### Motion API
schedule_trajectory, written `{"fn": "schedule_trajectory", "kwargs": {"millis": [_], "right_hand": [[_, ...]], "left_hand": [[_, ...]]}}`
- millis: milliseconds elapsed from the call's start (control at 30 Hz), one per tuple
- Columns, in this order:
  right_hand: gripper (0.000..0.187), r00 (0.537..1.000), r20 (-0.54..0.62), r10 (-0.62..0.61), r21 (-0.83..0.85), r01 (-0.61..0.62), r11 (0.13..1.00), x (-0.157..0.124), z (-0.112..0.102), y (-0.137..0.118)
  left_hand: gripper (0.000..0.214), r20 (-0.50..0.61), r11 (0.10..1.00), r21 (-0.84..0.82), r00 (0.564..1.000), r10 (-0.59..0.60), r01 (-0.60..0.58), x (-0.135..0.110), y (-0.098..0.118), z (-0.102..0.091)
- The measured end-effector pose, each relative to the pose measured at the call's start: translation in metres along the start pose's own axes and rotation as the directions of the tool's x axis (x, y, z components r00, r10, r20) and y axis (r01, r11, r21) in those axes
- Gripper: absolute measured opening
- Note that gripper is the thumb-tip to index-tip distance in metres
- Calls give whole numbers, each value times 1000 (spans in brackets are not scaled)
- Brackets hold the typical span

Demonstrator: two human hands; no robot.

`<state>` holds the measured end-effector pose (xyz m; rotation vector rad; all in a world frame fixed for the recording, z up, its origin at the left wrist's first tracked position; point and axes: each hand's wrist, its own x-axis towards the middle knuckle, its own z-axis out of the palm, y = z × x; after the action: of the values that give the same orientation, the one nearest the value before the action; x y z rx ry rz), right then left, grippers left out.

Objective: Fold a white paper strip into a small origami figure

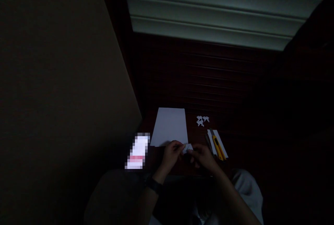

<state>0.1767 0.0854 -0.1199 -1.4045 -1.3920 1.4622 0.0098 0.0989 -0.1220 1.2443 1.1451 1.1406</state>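
Observation:
A small folded piece of white paper [187, 148] is held up between my two hands, just above the near part of the dark table. My left hand [172, 152], with a dark band on its wrist, pinches its left side. My right hand [203, 156] has thumb and fingers closed on its right edge. Behind my left hand lies a sheet of white paper [171, 124]. Beyond my right hand, three small folded white paper figures [200, 121] sit close together. The room is dim, so the finer creases are hard to make out.
Right of my hands, a yellow utility knife [218, 147] rests on a white paper strip [223, 148], beside a dark slim object [208, 142]. A lit, blurred-out screen [137, 152] is at the left. A wall [65, 61] rises on the left; pale slats [208, 12] are ahead.

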Motion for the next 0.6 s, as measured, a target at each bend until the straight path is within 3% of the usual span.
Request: {"fn": "schedule_trajectory", "kwargs": {"millis": [133, 267, 433, 600], "right_hand": [[49, 998, -8, 67, 168, -65, 984, 1, 1, 7], [49, 997, -17, 72, 168, -68, 983, 0, -1, 11], [49, 996, 24, 80, 119, -83, 989, -1, -2, 13], [50, 998, 21, 57, 114, -59, 992, -2, -1, 12]], "left_hand": [[25, 42, 997, -63, 999, -35, 37, -5, -3, -2], [23, 40, 988, 142, 998, 51, -56, -10, 0, -7], [36, 199, 973, 223, 975, -102, 56, -13, -2, -11], [35, 188, 975, 209, 975, -114, 73, -11, -8, -11]]}}
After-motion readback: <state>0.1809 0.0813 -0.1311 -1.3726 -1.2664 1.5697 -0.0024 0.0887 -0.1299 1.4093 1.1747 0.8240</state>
